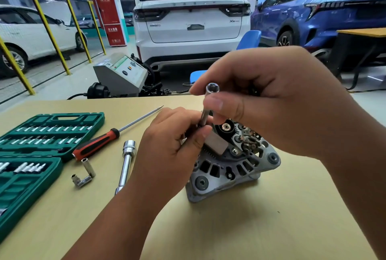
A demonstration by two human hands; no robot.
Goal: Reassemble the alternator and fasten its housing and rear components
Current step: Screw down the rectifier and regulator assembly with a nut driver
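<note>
Hands — left (175,140), right (277,100) — on a socket (212,88); tan tabletop (250,228), parked cars (192,19) beyond

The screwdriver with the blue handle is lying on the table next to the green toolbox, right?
No. In the head view the screwdriver has a red and black handle, not blue. It does lie on the table next to the green toolbox.

I see my right hand (282,103) pinching the top of a long deep socket (208,100), my left hand (173,144) curled round its lower end, just above the alternator (234,165) resting on the wooden table (229,228), red-handled screwdriver (98,144), extension bar (126,165), two loose sockets (88,166) and green socket case (52,121) at left
</note>
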